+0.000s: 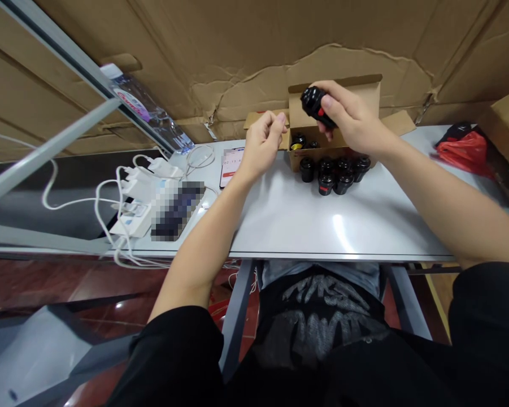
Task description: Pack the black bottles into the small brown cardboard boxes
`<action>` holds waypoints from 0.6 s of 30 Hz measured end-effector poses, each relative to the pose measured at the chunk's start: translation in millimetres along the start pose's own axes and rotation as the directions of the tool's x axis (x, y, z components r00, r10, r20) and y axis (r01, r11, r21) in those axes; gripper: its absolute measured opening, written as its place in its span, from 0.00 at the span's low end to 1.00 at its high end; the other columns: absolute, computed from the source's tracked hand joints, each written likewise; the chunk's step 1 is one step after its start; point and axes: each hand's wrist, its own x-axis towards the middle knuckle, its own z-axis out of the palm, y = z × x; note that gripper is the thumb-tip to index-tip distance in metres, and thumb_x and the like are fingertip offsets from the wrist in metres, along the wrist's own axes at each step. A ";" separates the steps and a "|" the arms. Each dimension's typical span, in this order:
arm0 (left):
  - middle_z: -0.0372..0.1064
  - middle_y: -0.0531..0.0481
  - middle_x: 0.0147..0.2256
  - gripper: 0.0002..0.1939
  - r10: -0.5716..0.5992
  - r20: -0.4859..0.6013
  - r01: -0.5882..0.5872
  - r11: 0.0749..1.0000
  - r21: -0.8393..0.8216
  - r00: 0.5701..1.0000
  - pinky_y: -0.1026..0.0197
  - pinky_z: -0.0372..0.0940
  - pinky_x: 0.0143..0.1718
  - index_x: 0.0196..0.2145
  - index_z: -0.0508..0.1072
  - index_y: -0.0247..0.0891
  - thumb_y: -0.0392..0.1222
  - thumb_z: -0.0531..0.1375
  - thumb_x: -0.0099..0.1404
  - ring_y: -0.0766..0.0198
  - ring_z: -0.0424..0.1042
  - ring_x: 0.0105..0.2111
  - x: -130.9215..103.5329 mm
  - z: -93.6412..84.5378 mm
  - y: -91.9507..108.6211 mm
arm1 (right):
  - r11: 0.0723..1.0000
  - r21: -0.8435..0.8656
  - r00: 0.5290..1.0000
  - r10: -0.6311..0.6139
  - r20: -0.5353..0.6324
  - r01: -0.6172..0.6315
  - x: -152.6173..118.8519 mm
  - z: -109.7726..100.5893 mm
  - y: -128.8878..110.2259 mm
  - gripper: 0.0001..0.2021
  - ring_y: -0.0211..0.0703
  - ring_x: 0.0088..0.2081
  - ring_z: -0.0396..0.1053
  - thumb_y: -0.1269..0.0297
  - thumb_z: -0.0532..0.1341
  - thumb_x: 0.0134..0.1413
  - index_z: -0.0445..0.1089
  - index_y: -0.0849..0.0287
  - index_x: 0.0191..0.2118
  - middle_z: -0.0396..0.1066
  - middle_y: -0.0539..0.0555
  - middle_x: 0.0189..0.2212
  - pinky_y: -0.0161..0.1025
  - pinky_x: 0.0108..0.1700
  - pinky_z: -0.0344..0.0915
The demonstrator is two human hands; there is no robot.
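My right hand (343, 113) is closed round a black, stepped cylindrical part with a red mark (311, 102), raised above an open cardboard box (295, 163). To the left of the box, my left hand (263, 138) has its fingers curled in and the thumb pressed against them. Whether anything sits inside that grip is hidden. Inside the box are more dark parts, one with a yellow band (299, 141). Several similar black parts (344, 180) stand grouped on the white table (288, 215) in front of the box, one with a red mark.
At left are a power strip with white chargers and cables (139, 203), a blurred dark device (178, 209) and a phone (227, 169). A water bottle (148, 110) leans by the metal frame. A red plastic bag (466, 152) lies at right beside a carton (506, 135).
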 end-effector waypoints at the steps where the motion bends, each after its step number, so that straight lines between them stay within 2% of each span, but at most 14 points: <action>1: 0.77 0.42 0.41 0.58 -0.004 -0.006 0.004 1.000 0.016 1.000 0.35 0.86 0.58 0.59 0.85 0.50 0.97 0.35 0.80 0.44 0.87 0.50 -0.3 3.3 -2.3 | 1.000 0.003 0.999 0.027 -0.024 -0.027 2.1 -2.4 5.3 0.43 0.57 0.52 0.84 0.16 0.60 0.80 0.75 0.48 0.74 0.85 0.62 0.64 0.52 0.49 0.79; 5: 0.80 0.42 0.43 0.58 -0.011 -0.016 0.011 0.998 0.056 1.000 0.34 0.85 0.62 0.59 0.87 0.51 0.97 0.37 0.80 0.44 0.86 0.51 -2.8 12.6 -12.0 | 0.995 -0.039 0.995 0.096 -0.021 -0.097 7.3 -8.9 19.1 0.44 0.57 0.46 0.78 0.07 0.61 0.71 0.76 0.47 0.59 0.86 0.60 0.51 0.55 0.51 0.77; 8: 0.82 0.41 0.45 0.57 -0.018 0.002 0.018 0.998 0.067 1.000 0.34 0.84 0.64 0.61 0.86 0.51 0.97 0.38 0.80 0.45 0.86 0.51 -3.9 17.6 -18.2 | 0.981 -0.158 0.992 0.118 0.046 -0.109 5.8 -9.5 20.2 0.40 0.59 0.46 0.78 0.10 0.65 0.69 0.77 0.46 0.52 0.86 0.59 0.44 0.58 0.56 0.77; 10: 0.83 0.41 0.47 0.58 -0.031 0.007 0.031 0.997 0.065 0.999 0.34 0.84 0.64 0.63 0.86 0.51 0.97 0.37 0.80 0.45 0.86 0.52 -3.7 20.6 -21.5 | 0.958 -0.258 0.987 0.148 0.060 -0.128 3.7 -9.2 20.5 0.36 0.65 0.50 0.81 0.15 0.66 0.72 0.80 0.46 0.54 0.87 0.58 0.45 0.61 0.61 0.79; 13: 0.84 0.40 0.48 0.58 -0.035 0.003 0.035 0.998 0.059 0.999 0.33 0.85 0.63 0.63 0.85 0.51 0.98 0.39 0.79 0.44 0.86 0.51 -2.9 23.8 -26.1 | 0.911 -0.384 0.981 0.185 0.065 -0.147 2.5 -10.5 25.6 0.34 0.74 0.60 0.84 0.21 0.67 0.75 0.85 0.44 0.62 0.90 0.59 0.53 0.65 0.71 0.79; 15: 0.84 0.40 0.48 0.57 -0.027 0.005 0.027 0.998 0.063 1.000 0.33 0.85 0.63 0.63 0.85 0.51 0.98 0.39 0.79 0.44 0.87 0.52 -2.7 25.2 -29.5 | 0.893 -0.422 0.979 0.198 0.057 -0.156 3.2 -12.9 31.5 0.34 0.77 0.66 0.83 0.23 0.69 0.76 0.85 0.43 0.68 0.91 0.60 0.59 0.66 0.77 0.77; 18: 0.85 0.40 0.49 0.56 -0.022 0.031 0.019 0.997 0.077 0.999 0.34 0.85 0.64 0.67 0.84 0.51 0.96 0.38 0.82 0.45 0.88 0.53 -4.4 27.3 -34.9 | 0.892 -0.427 0.982 0.185 0.038 -0.152 4.6 -17.1 40.5 0.34 0.79 0.72 0.81 0.26 0.69 0.78 0.83 0.45 0.72 0.90 0.62 0.66 0.67 0.80 0.75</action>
